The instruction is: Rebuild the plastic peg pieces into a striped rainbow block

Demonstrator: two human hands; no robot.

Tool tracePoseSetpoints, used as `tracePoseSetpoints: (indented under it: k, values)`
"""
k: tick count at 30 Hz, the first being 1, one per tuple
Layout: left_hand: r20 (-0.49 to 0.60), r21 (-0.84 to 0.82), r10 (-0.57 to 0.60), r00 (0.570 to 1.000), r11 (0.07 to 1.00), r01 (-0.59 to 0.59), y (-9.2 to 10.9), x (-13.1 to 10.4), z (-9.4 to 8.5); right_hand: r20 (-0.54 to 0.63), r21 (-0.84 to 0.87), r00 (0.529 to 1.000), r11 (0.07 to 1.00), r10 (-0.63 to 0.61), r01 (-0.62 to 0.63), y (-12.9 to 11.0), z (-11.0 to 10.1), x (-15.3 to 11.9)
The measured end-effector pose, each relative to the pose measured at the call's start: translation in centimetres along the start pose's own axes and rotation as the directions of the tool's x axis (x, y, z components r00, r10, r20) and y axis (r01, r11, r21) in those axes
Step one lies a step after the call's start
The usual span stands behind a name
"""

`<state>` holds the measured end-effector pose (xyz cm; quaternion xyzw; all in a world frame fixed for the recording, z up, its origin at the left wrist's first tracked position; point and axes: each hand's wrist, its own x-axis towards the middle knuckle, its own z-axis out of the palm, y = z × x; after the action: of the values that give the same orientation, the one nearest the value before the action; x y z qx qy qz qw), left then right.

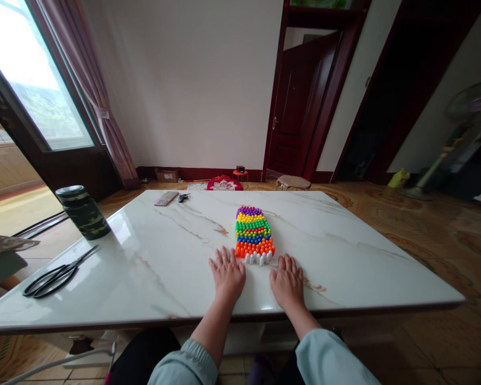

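On the white marbled table [176, 267] stands a block of small round-topped coloured pegs [254, 230], set in rows of purple, yellow, green, red, blue and orange. A short row of white pegs [259, 259] forms its near edge. My left hand [228, 275] lies flat, fingers spread, just left of the near end of the block. Flat on the tabletop to the right of the white pegs rests my right hand [287, 280], its fingers stretched out. Neither hand holds anything. Whether a left fingertip touches the orange pegs I cannot tell.
At the left lie black-handled scissors [60, 272], with a camouflage flask [84, 213] upright behind them. A phone [166, 198] and keys [184, 197] lie near the far edge. Beyond the table are a stool [293, 183], a door [300, 101] and a fan [441, 144].
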<state>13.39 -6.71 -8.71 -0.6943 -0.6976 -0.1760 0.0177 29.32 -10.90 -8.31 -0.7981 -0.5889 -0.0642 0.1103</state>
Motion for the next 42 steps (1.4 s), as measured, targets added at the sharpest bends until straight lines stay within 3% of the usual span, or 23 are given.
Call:
tracePoseSetpoints:
  k: [42]
  values:
    - [0.021, -0.008, -0.009, 1.000, 1.000, 0.009, 0.00, -0.02, -0.03, 0.014, -0.006, 1.000, 1.000, 0.017, -0.017, -0.09, -0.11, 0.01]
